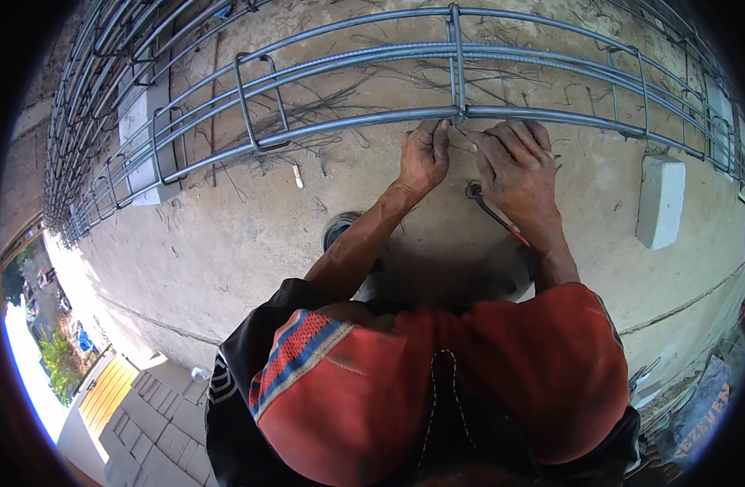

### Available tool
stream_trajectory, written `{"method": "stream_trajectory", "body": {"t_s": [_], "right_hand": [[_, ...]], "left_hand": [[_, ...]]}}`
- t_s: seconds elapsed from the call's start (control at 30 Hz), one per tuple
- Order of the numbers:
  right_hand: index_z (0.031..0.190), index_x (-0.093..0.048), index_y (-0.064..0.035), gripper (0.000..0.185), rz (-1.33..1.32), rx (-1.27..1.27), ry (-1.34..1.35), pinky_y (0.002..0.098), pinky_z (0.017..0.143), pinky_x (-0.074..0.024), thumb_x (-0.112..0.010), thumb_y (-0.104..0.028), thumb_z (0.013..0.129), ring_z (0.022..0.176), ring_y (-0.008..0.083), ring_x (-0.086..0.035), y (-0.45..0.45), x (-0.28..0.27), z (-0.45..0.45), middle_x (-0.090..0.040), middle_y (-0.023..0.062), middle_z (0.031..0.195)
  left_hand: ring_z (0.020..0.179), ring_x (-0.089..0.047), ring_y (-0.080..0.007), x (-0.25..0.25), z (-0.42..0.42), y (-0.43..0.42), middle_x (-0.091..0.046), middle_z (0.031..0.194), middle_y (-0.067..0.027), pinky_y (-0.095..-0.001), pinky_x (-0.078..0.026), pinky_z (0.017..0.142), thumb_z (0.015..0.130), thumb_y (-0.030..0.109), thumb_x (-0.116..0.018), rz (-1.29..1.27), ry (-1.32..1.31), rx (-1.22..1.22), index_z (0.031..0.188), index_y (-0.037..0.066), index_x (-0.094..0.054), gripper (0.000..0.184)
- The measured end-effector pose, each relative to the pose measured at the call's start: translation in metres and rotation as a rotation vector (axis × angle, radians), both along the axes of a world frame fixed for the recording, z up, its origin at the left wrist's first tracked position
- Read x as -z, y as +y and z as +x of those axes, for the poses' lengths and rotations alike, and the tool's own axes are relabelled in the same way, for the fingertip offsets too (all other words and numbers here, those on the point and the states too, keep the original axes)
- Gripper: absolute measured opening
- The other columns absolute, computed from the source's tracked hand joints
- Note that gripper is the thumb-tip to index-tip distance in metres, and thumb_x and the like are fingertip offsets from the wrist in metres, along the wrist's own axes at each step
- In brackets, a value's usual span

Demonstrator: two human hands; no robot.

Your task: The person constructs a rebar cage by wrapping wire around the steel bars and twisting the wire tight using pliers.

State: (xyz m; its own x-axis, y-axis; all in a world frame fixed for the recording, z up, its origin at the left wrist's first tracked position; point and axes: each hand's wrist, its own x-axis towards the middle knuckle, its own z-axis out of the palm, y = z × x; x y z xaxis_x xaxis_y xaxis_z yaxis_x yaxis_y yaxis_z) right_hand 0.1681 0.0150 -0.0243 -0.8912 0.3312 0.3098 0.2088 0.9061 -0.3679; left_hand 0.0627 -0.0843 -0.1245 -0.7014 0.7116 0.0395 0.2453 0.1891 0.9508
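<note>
Red cloth with a blue and white stripe point(332, 406) covers the knees, below both hands. Far to the left of the left hand stands a pile of bent grey steel bars point(84, 105), and nearer is a pale block point(145, 134).

The left hand point(425, 158) is almost closed. Its thumb and finger press together by the low bar of a long blue-grey steel cage point(348, 120). The cage is just past both hands. What is between those fingertips is too small to tell.

Thin grey wire point(462, 128) hangs at the cage joint, between the hands. The right hand point(522, 166) is bent, with its tips pinched on this wire. The hands seem to be working the wire at the joint. That looks like it calls for a tight pinch and small finger turns.

Under the right hand is a dark hooked tool with a red handle point(494, 214); whether the palm holds it, I cannot tell. Further right is a white block point(661, 203).
</note>
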Motion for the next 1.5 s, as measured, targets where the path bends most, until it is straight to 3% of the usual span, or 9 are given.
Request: {"method": "stream_trajectory", "body": {"t_s": [0.23,0.43,0.63,0.83,0.93,1.03,1.13,1.33,1.5], "right_hand": [[0.089,-0.065,-0.0030,0.014,-0.549,0.293,0.188,0.0229,0.042,-0.0351,-0.068,-0.004,0.076,0.044,0.0114,-0.047,-0.042,0.018,0.018,-0.053,0.0043,0.060],[0.089,-0.067,-0.0001,0.012,-0.734,0.437,0.163,0.0188,0.047,-0.0323,-0.068,-0.007,0.078,0.052,0.0034,-0.040,-0.031,0.023,0.026,-0.053,-0.0011,0.061],[0.087,-0.067,0.0033,0.013,-1.300,0.702,0.179,0.0200,0.061,-0.0392,-0.066,-0.008,0.081,0.064,0.0049,-0.048,-0.023,0.083,0.025,-0.060,-0.0013,0.072],[0.088,-0.067,0.0031,0.016,-0.853,0.503,0.452,0.0234,0.067,-0.0443,-0.068,-0.010,0.078,0.070,0.0116,-0.056,0.022,0.128,-0.013,-0.064,0.0038,0.077],[0.093,-0.066,0.0028,0.019,-0.512,0.419,0.311,0.0252,0.070,-0.0471,-0.066,-0.012,0.081,0.079,0.0142,-0.061,0.025,0.115,-0.024,-0.066,0.0058,0.084],[0.096,-0.066,0.0003,0.019,-1.433,0.491,0.590,0.0277,0.072,-0.0486,-0.067,-0.010,0.080,0.080,0.0171,-0.063,0.018,0.122,-0.026,-0.067,0.0084,0.088],[0.098,-0.064,-0.0002,0.022,-1.357,0.496,0.477,0.0273,0.072,-0.0484,-0.068,-0.009,0.078,0.085,0.0174,-0.062,0.023,0.093,-0.007,-0.066,0.0123,0.090],[0.098,-0.062,-0.0027,0.019,0.048,0.235,0.142,0.0346,0.085,-0.0436,-0.062,-0.004,0.079,0.097,0.0275,-0.057,0.010,0.010,0.022,-0.063,0.0148,0.099],[0.091,-0.064,-0.0033,0.015,-0.077,0.120,-0.028,0.0384,0.081,-0.0448,-0.063,-0.011,0.079,0.087,0.0309,-0.060,0.022,-0.018,0.004,-0.063,0.0120,0.089]], "left_hand": [[0.050,-0.043,-0.0102,-0.006,0.002,-0.002,-0.042,0.053,-0.0057,-0.0301,-0.036,0.047,0.093,0.015,-0.045,-0.056,-0.081,0.007,0.092,0.005,-0.059,0.017],[0.079,-0.056,-0.0411,-0.020,0.001,-0.002,-0.061,0.083,-0.0187,-0.0450,-0.044,0.065,0.088,0.010,-0.045,-0.215,-0.050,0.071,0.100,0.007,-0.056,0.016],[0.065,-0.054,-0.0393,-0.012,0.004,-0.006,-0.056,0.073,-0.0193,-0.0384,-0.043,0.057,0.091,0.012,-0.045,-0.094,0.075,0.004,0.094,0.005,-0.056,0.014],[0.049,-0.044,-0.0208,-0.016,0.010,-0.006,-0.045,0.059,-0.0142,-0.0331,-0.039,0.052,0.092,0.012,-0.043,-0.041,-0.036,0.017,0.092,0.005,-0.054,0.013],[0.063,-0.054,-0.0359,-0.021,0.011,-0.006,-0.053,0.071,-0.0166,-0.0380,-0.043,0.060,0.092,0.013,-0.043,-0.129,-0.173,0.035,0.095,0.006,-0.052,0.012],[0.055,-0.049,-0.0257,-0.016,0.012,-0.008,-0.050,0.068,-0.0159,-0.0337,-0.042,0.057,0.093,0.013,-0.043,-0.054,-0.242,0.034,0.092,0.004,-0.053,0.013],[0.054,-0.042,-0.0187,-0.015,0.015,-0.005,-0.049,0.065,-0.0153,-0.0309,-0.040,0.055,0.093,0.011,-0.043,0.015,-0.295,0.012,0.090,0.003,-0.053,0.013],[0.053,-0.034,-0.0041,-0.012,0.020,-0.002,-0.035,0.056,0.0039,-0.0232,-0.030,0.048,0.095,0.015,-0.040,0.113,-0.301,-0.012,0.089,0.004,-0.053,0.018],[0.052,-0.033,-0.0043,-0.014,0.015,-0.003,-0.034,0.056,0.0035,-0.0239,-0.030,0.048,0.095,0.014,-0.040,0.069,-0.304,0.024,0.088,0.004,-0.053,0.018]]}}
